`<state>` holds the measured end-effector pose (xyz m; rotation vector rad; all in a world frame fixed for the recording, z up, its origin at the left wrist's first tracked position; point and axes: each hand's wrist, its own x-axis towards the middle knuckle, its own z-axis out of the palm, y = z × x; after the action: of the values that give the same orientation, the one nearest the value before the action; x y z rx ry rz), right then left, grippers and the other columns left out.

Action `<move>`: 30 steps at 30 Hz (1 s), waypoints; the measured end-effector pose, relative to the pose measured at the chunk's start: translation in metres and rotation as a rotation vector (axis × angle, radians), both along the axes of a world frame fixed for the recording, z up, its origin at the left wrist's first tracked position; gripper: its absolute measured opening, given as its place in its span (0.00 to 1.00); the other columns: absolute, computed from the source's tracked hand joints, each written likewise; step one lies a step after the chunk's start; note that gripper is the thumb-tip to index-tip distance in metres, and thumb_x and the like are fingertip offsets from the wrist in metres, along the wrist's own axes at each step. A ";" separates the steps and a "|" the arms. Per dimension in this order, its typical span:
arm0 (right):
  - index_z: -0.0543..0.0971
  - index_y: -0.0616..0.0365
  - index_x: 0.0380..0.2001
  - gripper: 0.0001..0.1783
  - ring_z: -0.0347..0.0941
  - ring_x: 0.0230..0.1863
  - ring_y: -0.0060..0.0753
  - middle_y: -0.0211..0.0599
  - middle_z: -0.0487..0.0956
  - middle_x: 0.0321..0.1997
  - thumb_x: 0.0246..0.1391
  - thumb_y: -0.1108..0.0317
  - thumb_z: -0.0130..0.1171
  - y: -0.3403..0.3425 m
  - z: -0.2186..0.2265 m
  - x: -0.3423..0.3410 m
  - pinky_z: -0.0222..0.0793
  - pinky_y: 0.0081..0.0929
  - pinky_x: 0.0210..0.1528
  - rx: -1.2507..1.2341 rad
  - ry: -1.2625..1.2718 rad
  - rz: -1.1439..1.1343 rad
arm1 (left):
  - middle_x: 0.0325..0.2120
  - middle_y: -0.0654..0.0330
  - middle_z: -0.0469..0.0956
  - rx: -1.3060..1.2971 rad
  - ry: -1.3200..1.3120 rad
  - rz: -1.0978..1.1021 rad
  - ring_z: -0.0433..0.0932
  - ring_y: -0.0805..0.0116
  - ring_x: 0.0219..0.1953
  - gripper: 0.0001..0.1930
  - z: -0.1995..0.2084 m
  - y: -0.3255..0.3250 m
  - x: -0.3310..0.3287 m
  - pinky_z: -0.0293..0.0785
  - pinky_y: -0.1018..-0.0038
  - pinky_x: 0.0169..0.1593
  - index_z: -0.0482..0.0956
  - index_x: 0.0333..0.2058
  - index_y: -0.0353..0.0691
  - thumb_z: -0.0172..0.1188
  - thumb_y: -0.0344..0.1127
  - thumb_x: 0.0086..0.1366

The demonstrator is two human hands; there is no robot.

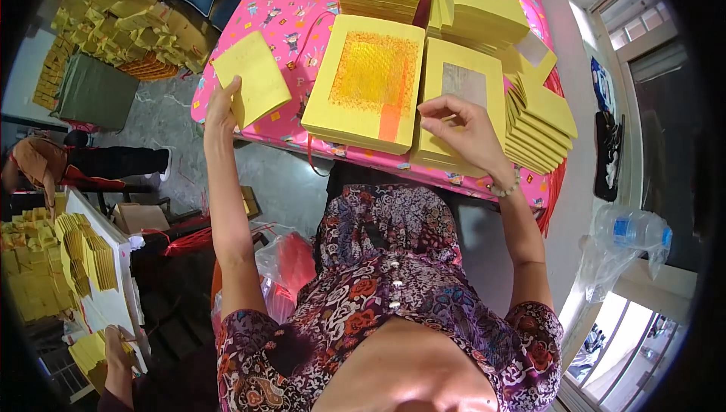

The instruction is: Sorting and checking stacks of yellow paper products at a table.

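Note:
A folded yellow paper packet (259, 73) lies tilted over the table's left side, and my left hand (221, 108) grips its lower left edge with the thumb on top. My right hand (470, 133) is bent with curled fingers, thumb and forefinger drawn close together at the right edge of a stack of yellow paper with a gold foil panel (372, 71). Whatever is between those fingertips is too small to make out. Beneath this hand stands a stack of yellow paper with a silver panel (461, 83).
More yellow stacks (484, 11) stand farther back on the pink patterned tablecloth (261, 7). Fanned folded packets (541, 128) and red strings lie at the right edge. A co-worker (45, 158) bends at the left; another person's hand (115, 348) touches yellow paper on a white table.

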<state>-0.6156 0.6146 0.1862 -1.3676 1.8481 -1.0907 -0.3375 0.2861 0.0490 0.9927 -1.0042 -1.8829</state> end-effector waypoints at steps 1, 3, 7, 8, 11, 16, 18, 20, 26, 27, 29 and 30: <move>0.78 0.62 0.37 0.13 0.75 0.37 0.25 0.35 0.79 0.35 0.51 0.66 0.62 0.002 -0.001 0.003 0.71 0.25 0.40 -0.044 0.052 0.016 | 0.45 0.54 0.75 0.001 -0.001 -0.001 0.77 0.64 0.44 0.17 -0.008 -0.002 0.002 0.75 0.69 0.46 0.68 0.51 0.33 0.54 0.30 0.64; 0.78 0.62 0.37 0.14 0.76 0.38 0.30 0.36 0.78 0.34 0.49 0.65 0.63 0.005 0.001 0.007 0.70 0.27 0.41 -0.071 0.205 0.048 | 0.40 0.55 0.77 -0.040 -0.192 -0.114 0.78 0.64 0.40 0.16 -0.017 -0.003 0.002 0.76 0.69 0.42 0.70 0.48 0.32 0.56 0.30 0.63; 0.77 0.60 0.36 0.17 0.74 0.38 0.42 0.39 0.76 0.34 0.46 0.60 0.64 0.006 0.001 0.015 0.69 0.33 0.41 -0.154 0.458 0.128 | 0.36 0.56 0.78 -0.008 -0.367 -0.290 0.79 0.65 0.35 0.14 -0.031 -0.013 -0.002 0.77 0.69 0.39 0.72 0.46 0.32 0.57 0.31 0.62; 0.77 0.60 0.36 0.18 0.73 0.38 0.42 0.39 0.75 0.34 0.45 0.59 0.65 0.006 0.002 0.018 0.69 0.34 0.40 -0.170 0.536 0.152 | 0.35 0.57 0.79 -0.035 -0.409 -0.284 0.79 0.67 0.35 0.15 -0.035 -0.015 -0.004 0.76 0.70 0.38 0.73 0.46 0.33 0.58 0.33 0.62; 0.77 0.59 0.35 0.19 0.72 0.37 0.42 0.38 0.75 0.33 0.43 0.58 0.66 0.003 -0.005 0.024 0.69 0.35 0.39 -0.238 0.646 0.135 | 0.34 0.59 0.79 -0.124 -0.499 -0.296 0.78 0.70 0.33 0.17 -0.046 -0.025 -0.014 0.75 0.71 0.36 0.73 0.46 0.33 0.59 0.35 0.61; 0.77 0.59 0.33 0.17 0.71 0.35 0.41 0.37 0.75 0.33 0.43 0.59 0.66 0.000 -0.015 0.024 0.69 0.34 0.38 -0.245 0.738 0.124 | 0.31 0.57 0.78 -0.377 -0.777 -0.286 0.77 0.69 0.30 0.24 -0.059 -0.031 -0.026 0.73 0.72 0.34 0.72 0.45 0.30 0.66 0.39 0.54; 0.78 0.59 0.32 0.16 0.71 0.35 0.40 0.36 0.75 0.33 0.43 0.59 0.66 -0.004 -0.015 0.028 0.69 0.34 0.38 -0.261 0.739 0.151 | 0.31 0.55 0.78 -0.464 -0.768 -0.226 0.78 0.66 0.30 0.27 -0.080 -0.044 -0.008 0.74 0.71 0.35 0.72 0.45 0.29 0.67 0.41 0.52; 0.79 0.59 0.27 0.12 0.71 0.34 0.38 0.35 0.75 0.30 0.44 0.61 0.65 -0.001 -0.019 0.024 0.69 0.33 0.37 -0.304 0.706 0.106 | 0.34 0.53 0.78 -0.538 -0.885 -0.210 0.79 0.65 0.33 0.25 -0.063 -0.028 -0.029 0.75 0.71 0.37 0.72 0.46 0.30 0.65 0.41 0.54; 0.80 0.58 0.22 0.09 0.71 0.31 0.37 0.33 0.76 0.26 0.47 0.64 0.63 -0.006 -0.016 0.027 0.68 0.32 0.36 -0.272 0.530 0.085 | 0.37 0.52 0.79 -1.083 -1.100 0.067 0.79 0.64 0.38 0.23 -0.040 -0.014 -0.023 0.74 0.71 0.43 0.73 0.48 0.35 0.64 0.40 0.55; 0.80 0.58 0.22 0.09 0.71 0.31 0.37 0.33 0.76 0.26 0.47 0.64 0.63 -0.007 -0.016 0.026 0.68 0.32 0.36 -0.269 0.532 0.075 | 0.36 0.53 0.80 -1.145 -0.857 0.095 0.79 0.65 0.38 0.22 -0.024 -0.004 -0.030 0.73 0.72 0.44 0.75 0.47 0.38 0.64 0.42 0.55; 0.80 0.58 0.22 0.08 0.72 0.31 0.37 0.33 0.76 0.26 0.47 0.64 0.63 -0.007 -0.017 0.021 0.67 0.32 0.35 -0.213 0.442 0.054 | 0.35 0.55 0.80 -1.021 -0.630 -0.051 0.78 0.67 0.39 0.20 0.022 0.025 -0.045 0.72 0.72 0.44 0.76 0.46 0.38 0.63 0.39 0.56; 0.80 0.58 0.22 0.08 0.72 0.31 0.37 0.33 0.76 0.26 0.47 0.64 0.63 -0.007 -0.018 0.020 0.67 0.32 0.35 -0.212 0.441 0.051 | 0.34 0.57 0.80 -0.885 -0.415 -0.179 0.77 0.68 0.39 0.17 0.045 0.042 -0.050 0.72 0.73 0.44 0.77 0.44 0.38 0.62 0.36 0.57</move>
<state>-0.5958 0.6077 0.1685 -1.8907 2.0263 -1.0432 -0.3874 0.3282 0.0940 0.7542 -1.9833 -1.1276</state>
